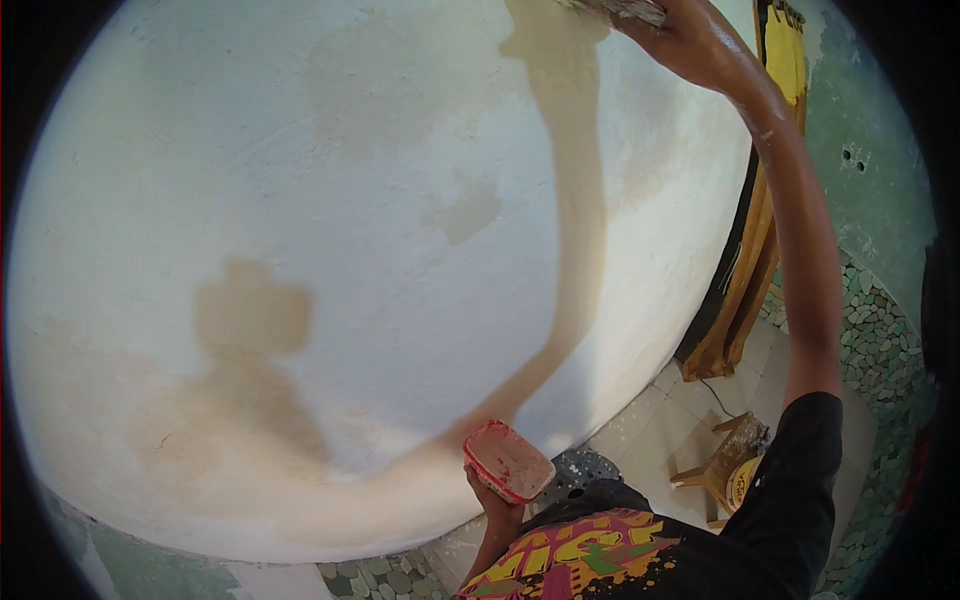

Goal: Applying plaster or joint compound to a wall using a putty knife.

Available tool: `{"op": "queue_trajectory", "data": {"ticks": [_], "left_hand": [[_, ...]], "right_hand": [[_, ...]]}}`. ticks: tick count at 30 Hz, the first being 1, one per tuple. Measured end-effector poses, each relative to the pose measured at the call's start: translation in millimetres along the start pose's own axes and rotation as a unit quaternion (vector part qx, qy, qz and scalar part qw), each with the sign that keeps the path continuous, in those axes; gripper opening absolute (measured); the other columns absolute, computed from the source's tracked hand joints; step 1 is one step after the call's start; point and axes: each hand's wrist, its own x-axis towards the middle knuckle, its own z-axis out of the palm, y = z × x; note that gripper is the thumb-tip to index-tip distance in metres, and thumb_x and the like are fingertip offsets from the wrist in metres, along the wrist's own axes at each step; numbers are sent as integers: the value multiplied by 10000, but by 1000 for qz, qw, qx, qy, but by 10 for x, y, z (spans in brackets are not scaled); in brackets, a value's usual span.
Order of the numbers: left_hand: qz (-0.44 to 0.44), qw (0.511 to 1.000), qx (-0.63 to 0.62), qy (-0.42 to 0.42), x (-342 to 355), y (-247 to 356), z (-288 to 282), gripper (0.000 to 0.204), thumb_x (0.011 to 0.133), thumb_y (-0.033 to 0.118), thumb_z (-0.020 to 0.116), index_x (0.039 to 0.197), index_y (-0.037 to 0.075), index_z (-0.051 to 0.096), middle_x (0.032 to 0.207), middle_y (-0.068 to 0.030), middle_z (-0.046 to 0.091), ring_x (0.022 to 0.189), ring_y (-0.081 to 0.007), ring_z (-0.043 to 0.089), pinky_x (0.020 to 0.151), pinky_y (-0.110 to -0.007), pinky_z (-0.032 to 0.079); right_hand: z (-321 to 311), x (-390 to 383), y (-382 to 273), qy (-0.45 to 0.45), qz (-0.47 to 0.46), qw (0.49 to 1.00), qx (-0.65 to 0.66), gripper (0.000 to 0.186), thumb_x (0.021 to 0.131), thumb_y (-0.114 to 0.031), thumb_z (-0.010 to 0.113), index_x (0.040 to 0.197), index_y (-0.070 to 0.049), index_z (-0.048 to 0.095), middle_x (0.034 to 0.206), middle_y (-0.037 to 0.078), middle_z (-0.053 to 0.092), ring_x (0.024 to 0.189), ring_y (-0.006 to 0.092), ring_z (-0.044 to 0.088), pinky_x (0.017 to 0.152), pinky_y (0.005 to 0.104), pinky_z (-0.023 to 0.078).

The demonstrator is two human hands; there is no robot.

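Note:
My right hand (690, 35) is raised high at the top of the picture, gripping a flat scraper-like tool (620, 10) pressed to the white plastered wall (300, 200). The tool is mostly cut off by the picture's upper edge. My left hand (497, 505) is low near my chest, holding a small red rectangular tray (508, 461) smeared with pale paste. The arm's shadow runs down the wall between the two hands.
Yellow wooden planks (745, 260) lean against the wall's right edge. A small wooden stool (725, 460) and a round tin (742, 482) stand on the tiled floor (650, 420) below. A pebble-patterned green wall (880, 330) lies to the right.

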Motion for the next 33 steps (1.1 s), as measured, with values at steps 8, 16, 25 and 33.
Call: {"op": "queue_trajectory", "data": {"ticks": [8,16,25,33], "left_hand": [[-20,1000,11,20,63,16,-109,777,1002,732,429,1566,196,435,1530,-86,531,1368,-356,532,1128,-580,457],[-20,1000,8,3,53,23,-102,763,1005,726,433,1553,195,452,1523,-77,540,1370,-341,535,1131,-580,454],[12,1000,12,17,-7,-31,87,745,1010,714,435,1541,193,467,1501,-76,563,1347,-340,556,1117,-562,471],[21,1000,9,14,-56,62,192,739,1018,706,428,1548,193,460,1506,-82,557,1349,-342,552,1127,-559,460]], "right_hand": [[114,230,-467,-93,64,993,-35,333,907,29,692,1216,-60,777,1068,141,789,886,256,733,812,374,574],[377,114,-739,-65,113,989,-65,467,892,78,623,1307,-102,737,1229,108,767,982,264,770,815,384,627],[635,-390,-274,70,124,984,-109,551,952,39,622,1383,-294,710,1205,57,782,698,173,696,674,289,569],[397,-322,-408,2,152,987,-57,582,922,61,616,1381,-282,717,1070,50,810,548,131,406,556,329,464]]}}
